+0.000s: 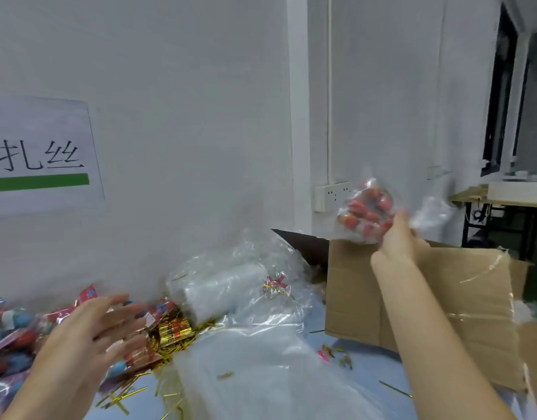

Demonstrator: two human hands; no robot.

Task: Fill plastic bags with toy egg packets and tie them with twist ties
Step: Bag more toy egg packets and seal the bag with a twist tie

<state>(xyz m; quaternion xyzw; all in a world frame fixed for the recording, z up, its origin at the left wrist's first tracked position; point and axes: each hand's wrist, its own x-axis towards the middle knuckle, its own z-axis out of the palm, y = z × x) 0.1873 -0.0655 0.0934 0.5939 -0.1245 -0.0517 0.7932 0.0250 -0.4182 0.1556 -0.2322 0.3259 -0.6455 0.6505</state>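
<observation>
Right hand [396,234] grips a clear plastic bag of red toy eggs [365,209] above the brown cardboard box [443,298]. Left hand [91,331] is open, fingers spread, over the colourful egg packets [16,325].

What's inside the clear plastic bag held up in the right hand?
The clear plastic bag in the right hand shows red toy eggs. Motion blur and the fingers hide their count and the bag's lower part.

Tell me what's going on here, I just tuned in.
A person is bagging toys at a cluttered table. The right hand holds a filled clear bag of red toy eggs up over the open cardboard box. The left hand is open, fingers spread, above the pile of toy packets on the left. Gold twist ties lie scattered beside a heap of empty plastic bags.
</observation>
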